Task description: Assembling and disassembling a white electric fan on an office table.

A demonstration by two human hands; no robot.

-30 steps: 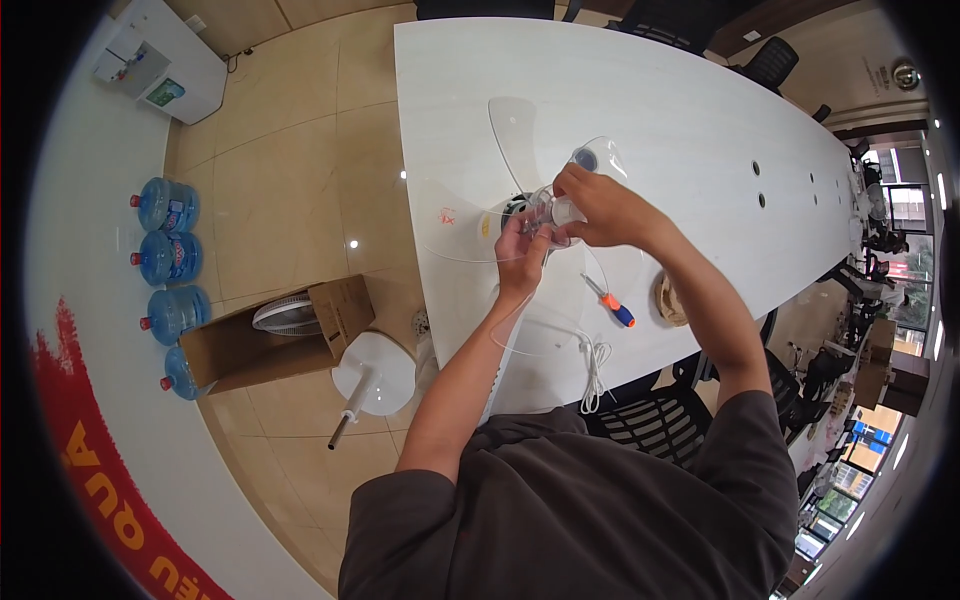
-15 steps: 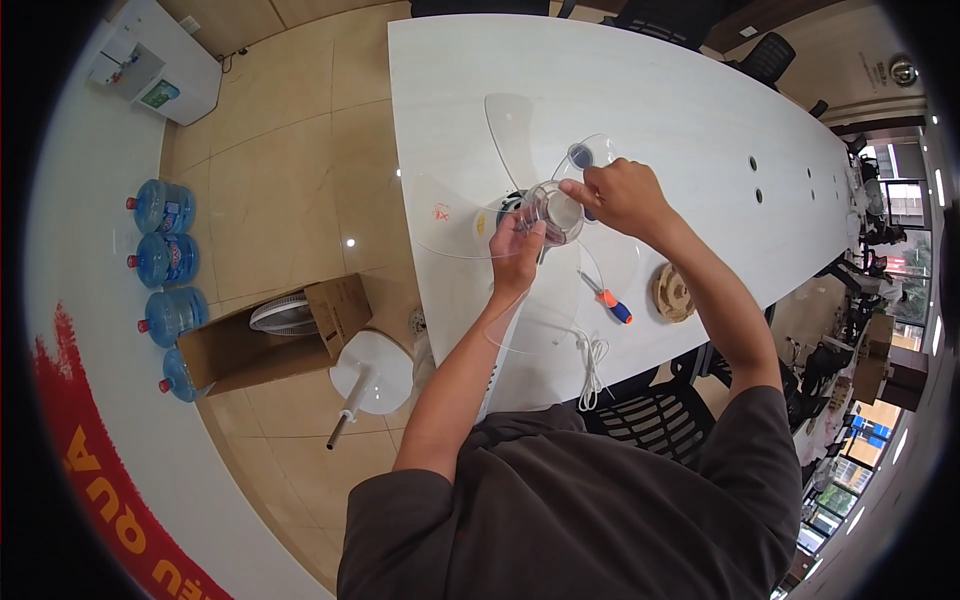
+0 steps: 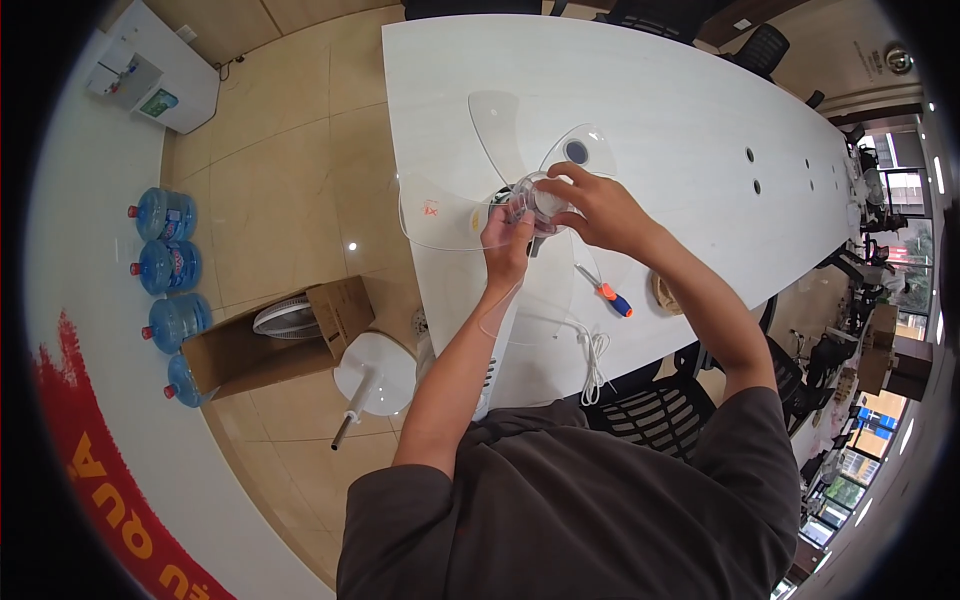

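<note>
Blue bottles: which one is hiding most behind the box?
The lowest bottle in the picture; the cardboard box covers much of it, unlike the other three.

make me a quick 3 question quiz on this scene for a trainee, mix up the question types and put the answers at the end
1. True or false: the left hand and the right hand are both at the middle of the clear fan blades.

2. Which tool lies on the white table?
A) hammer
B) screwdriver
C) pliers

3. How many blue water bottles show at the left side of the picture?

Key: 1. True. 2. B. 3. Four, one of them partly hidden by the cardboard box.
</note>
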